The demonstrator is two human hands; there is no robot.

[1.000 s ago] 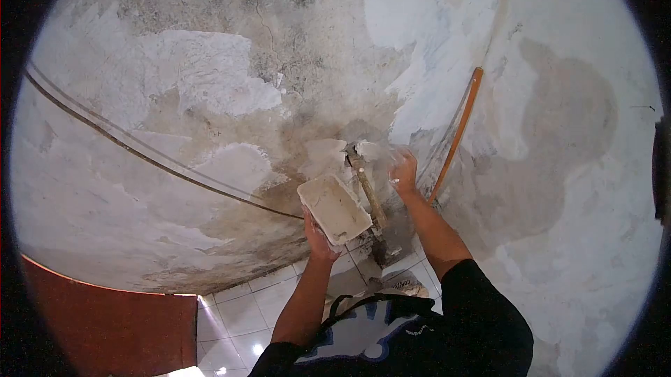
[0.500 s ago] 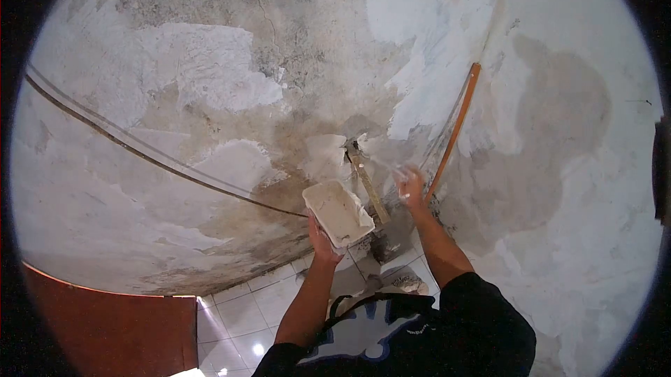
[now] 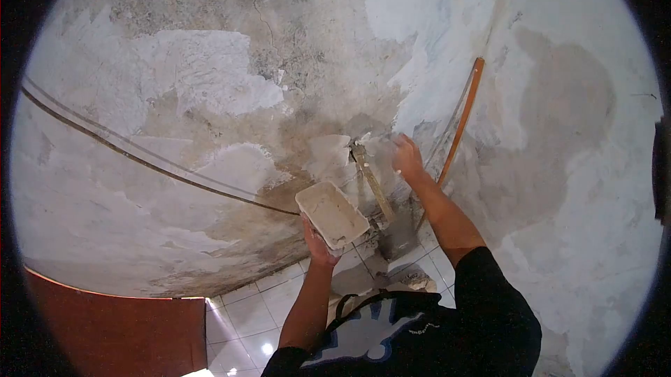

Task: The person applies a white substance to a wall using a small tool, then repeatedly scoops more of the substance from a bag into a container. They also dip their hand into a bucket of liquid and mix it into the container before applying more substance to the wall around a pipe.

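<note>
My left hand (image 3: 319, 243) is closed around the lower left side of a cream rectangular tub (image 3: 334, 213), which is tilted so its inside shows. Pale filler coats the bottom and walls of this tub. My right hand (image 3: 409, 160) is closed near the wall, gripping what looks like a putty knife (image 3: 379, 147), its flat blade smeared by motion. Just left of that blade, a dark hole (image 3: 354, 152) in the wall has fresh filler (image 3: 328, 150) around it. A flat yellowish strip (image 3: 374, 182) runs down from the hole.
An orange-brown strip (image 3: 462, 122) stands against the wall at right. A dark cable (image 3: 154, 160) crosses the patchy wall (image 3: 210, 69) at left. Below are white floor tiles (image 3: 251, 315), a crumpled bag (image 3: 417, 281) and a reddish-brown panel (image 3: 119, 324).
My right hand has moved up along the wall, closer to the hole's level. My left hand and the tub have shifted slightly left in view.
</note>
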